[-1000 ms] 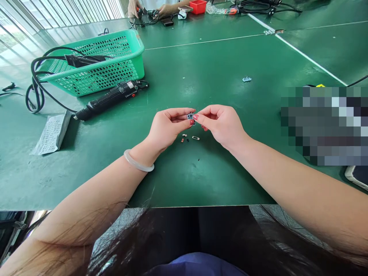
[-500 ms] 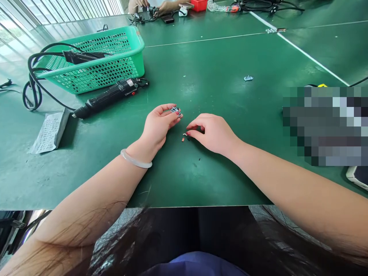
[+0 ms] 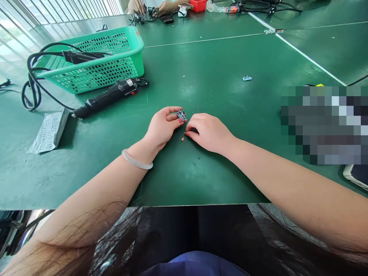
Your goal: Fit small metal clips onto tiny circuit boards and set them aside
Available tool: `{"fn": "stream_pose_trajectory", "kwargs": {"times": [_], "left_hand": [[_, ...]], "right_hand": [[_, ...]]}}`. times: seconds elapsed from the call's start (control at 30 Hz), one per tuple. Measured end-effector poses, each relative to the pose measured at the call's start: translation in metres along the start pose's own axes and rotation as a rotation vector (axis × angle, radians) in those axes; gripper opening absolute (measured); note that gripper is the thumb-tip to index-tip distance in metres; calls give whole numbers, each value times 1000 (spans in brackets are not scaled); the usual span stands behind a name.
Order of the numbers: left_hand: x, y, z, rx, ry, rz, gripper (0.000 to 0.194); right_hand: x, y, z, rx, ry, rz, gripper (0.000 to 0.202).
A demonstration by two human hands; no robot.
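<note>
My left hand [image 3: 162,128] is closed on a small circuit board [image 3: 181,115], dark with light markings, gripped at its edge between thumb and fingers. Just to its right, my right hand [image 3: 211,132] is low over the table, thumb and index finger pinched together at the tips. Whatever is in that pinch is too small to make out. A tiny orange piece [image 3: 182,139] lies on the green table [image 3: 184,180] below the fingertips, with a tiny dark bit [image 3: 188,139] beside it. Another dark speck [image 3: 198,158] lies nearer to me.
A black electric screwdriver [image 3: 112,96] lies before a green basket [image 3: 94,78] holding another black tool. Left of it is a wrapped packet [image 3: 48,130]. A small bluish part [image 3: 247,78] lies farther off. A pixelated object [image 3: 330,126] is at right. Another person's hands [image 3: 163,7] are at the far edge.
My left hand has moved slightly right, and the circuit board now faces up more fully. The light bit by my right fingertips no longer shows; those fingers are pinched closer together.
</note>
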State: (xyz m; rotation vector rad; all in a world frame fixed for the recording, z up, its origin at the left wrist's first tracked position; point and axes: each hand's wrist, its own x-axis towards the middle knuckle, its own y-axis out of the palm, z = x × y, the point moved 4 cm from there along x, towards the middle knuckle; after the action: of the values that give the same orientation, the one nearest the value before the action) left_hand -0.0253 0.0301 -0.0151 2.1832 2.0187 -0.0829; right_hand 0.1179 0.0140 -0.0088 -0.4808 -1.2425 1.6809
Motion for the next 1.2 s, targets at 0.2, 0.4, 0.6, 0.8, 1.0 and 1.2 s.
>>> {"fn": "stream_pose_trajectory", "kwargs": {"times": [0.2,0.4,0.6,0.8,1.0,1.2], "left_hand": [[-5,5,-3,125,22,43,25],[-7,11,-3,247,62,90,24],[-5,9,-2,221,120,83,23],[-5,8,-2,165,117,70,27],[1,1,-2,-31,58,-45,24],[3,-4,-2,-81,38,-110,21]], "right_hand": [[-4,-20,-8,210,130,-295,11],[-6,-25,-7,231,139,-382,13],[-7,-23,-6,195,139,-352,14],[-9,-26,-5,238,133,-357,19],[-11,-23,2,223,63,-248,12],[-10,0,10,69,15,14,9]]}}
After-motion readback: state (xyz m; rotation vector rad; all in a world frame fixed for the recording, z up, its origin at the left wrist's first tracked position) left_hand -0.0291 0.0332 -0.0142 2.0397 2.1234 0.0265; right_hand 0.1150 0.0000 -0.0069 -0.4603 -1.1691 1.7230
